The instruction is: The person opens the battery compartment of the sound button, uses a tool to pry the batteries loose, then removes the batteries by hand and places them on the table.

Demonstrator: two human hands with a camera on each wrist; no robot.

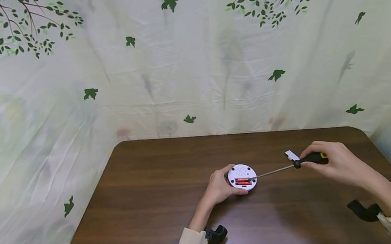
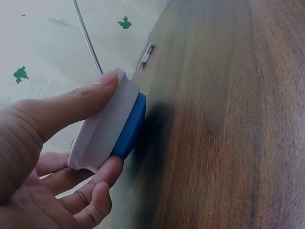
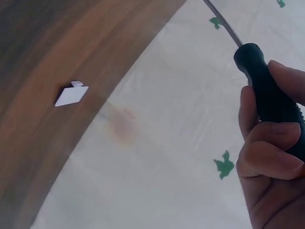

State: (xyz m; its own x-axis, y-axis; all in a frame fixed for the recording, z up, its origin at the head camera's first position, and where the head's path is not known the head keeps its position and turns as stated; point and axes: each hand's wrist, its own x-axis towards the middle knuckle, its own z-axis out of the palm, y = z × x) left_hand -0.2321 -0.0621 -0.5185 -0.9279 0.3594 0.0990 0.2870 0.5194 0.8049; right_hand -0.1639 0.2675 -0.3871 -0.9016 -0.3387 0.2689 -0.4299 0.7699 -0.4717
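My left hand grips a round white device by its rim, thumb on one side and fingers on the other. Its back, with a grille of small holes, faces up, and red batteries lie in an uncovered compartment. The left wrist view shows the device's blue underside just over the wood. A screwdriver with a dark handle is held in my right hand. Its long metal shaft points left, the tip at the battery end; whether it touches cannot be told.
A small white battery cover lies on the brown wooden table, just behind the screwdriver handle. Pale cloth printed with leaves hangs behind the table and along its sides. Each wrist wears a black camera mount.
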